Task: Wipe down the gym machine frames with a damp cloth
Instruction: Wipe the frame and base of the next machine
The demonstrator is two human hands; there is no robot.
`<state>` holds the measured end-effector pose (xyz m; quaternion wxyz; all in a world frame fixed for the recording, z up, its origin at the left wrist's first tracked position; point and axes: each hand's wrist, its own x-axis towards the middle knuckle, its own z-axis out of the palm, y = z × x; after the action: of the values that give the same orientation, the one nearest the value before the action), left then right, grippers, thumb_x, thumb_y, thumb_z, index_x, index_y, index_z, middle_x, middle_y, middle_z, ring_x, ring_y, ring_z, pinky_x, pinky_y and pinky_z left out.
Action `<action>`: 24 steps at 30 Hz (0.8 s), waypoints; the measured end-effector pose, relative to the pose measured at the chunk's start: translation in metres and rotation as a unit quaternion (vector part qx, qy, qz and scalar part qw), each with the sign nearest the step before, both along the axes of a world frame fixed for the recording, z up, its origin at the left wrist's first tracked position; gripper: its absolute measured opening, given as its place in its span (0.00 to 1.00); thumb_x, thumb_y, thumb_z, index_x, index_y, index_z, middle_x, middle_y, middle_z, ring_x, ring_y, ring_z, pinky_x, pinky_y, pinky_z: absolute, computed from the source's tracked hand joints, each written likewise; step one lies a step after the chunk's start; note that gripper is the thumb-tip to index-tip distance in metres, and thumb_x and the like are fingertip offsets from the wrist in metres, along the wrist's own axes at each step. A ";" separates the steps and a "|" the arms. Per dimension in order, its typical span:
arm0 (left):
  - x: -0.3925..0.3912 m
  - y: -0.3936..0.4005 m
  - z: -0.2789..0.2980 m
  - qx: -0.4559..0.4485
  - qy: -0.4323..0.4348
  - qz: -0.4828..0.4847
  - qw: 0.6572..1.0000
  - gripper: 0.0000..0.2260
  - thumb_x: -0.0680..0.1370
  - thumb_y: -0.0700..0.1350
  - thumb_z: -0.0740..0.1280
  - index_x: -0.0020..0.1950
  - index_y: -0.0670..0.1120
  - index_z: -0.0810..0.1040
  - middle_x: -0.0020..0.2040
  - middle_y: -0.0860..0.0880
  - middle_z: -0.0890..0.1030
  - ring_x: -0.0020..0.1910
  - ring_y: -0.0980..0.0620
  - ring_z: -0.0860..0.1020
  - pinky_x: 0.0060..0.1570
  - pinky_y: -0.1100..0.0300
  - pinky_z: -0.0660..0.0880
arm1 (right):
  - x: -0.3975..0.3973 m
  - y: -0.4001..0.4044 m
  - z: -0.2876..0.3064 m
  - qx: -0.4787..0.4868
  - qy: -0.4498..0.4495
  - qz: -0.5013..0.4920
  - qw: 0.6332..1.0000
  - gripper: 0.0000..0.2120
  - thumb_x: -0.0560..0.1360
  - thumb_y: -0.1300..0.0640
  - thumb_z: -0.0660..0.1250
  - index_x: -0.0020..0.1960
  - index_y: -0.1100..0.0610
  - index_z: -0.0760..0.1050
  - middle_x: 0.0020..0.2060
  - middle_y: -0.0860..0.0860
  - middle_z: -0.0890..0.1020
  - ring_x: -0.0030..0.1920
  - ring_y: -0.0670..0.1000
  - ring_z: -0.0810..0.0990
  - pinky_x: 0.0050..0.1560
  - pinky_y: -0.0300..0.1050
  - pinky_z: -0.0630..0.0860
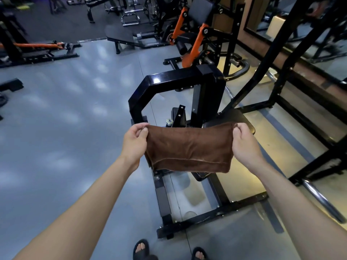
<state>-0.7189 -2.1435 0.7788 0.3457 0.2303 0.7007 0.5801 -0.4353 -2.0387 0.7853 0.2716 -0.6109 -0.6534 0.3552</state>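
Observation:
A brown cloth (189, 147) hangs folded and spread between my two hands, in front of me at waist height. My left hand (134, 141) pinches its upper left corner. My right hand (244, 145) pinches the upper right corner. Just behind and below the cloth stands a black gym machine frame (169, 79) with a glossy angular top bar and an upright post. The cloth hides part of the machine's lower post and black seat pad (242, 119). The cloth is held in the air, apart from the frame.
The machine's floor base (206, 218) runs out toward my sandalled feet (140, 249). A black rack (281, 62) with a mirror stands at the right, a chrome bar (319, 199) low beside it. Orange-and-black machines (195, 44) stand behind. Grey floor (65, 119) stretches left.

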 end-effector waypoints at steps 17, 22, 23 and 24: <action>-0.004 -0.012 -0.011 -0.069 -0.131 -0.035 0.988 0.08 0.81 0.30 0.64 0.49 0.36 0.83 0.50 0.39 0.84 0.42 0.47 0.83 0.42 0.63 0.81 | -0.008 -0.006 0.029 -0.138 0.214 0.007 0.967 0.22 0.85 0.56 0.65 0.76 0.43 0.66 0.64 0.53 0.78 0.59 0.55 0.83 0.56 0.49 0.84; 0.003 -0.019 -0.027 -0.060 -0.084 -0.014 0.995 0.10 0.84 0.34 0.61 0.53 0.46 0.79 0.50 0.42 0.82 0.44 0.47 0.80 0.46 0.56 0.80 | 0.001 -0.010 0.011 -0.059 0.053 0.056 0.995 0.26 0.87 0.54 0.60 0.81 0.42 0.56 0.76 0.52 0.71 0.72 0.55 0.74 0.68 0.52 0.78; 0.005 -0.020 -0.031 -0.063 -0.077 -0.020 0.995 0.10 0.84 0.35 0.61 0.54 0.47 0.79 0.50 0.42 0.82 0.43 0.47 0.80 0.47 0.53 0.79 | 0.002 -0.012 0.009 -0.069 0.062 0.057 0.994 0.25 0.87 0.54 0.59 0.81 0.43 0.56 0.76 0.51 0.71 0.72 0.55 0.74 0.67 0.51 0.78; 0.006 -0.021 -0.035 -0.068 -0.072 -0.025 0.995 0.10 0.84 0.35 0.61 0.54 0.48 0.78 0.50 0.42 0.82 0.42 0.47 0.79 0.48 0.51 0.79 | 0.002 -0.014 0.008 -0.086 0.078 0.053 0.992 0.25 0.87 0.54 0.59 0.81 0.43 0.57 0.76 0.51 0.71 0.72 0.55 0.74 0.66 0.50 0.79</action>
<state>-0.7126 -2.1646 0.7441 0.4248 0.1816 0.7056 0.5374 -0.4332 -2.0527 0.7934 0.2489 -0.5672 -0.6285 0.4705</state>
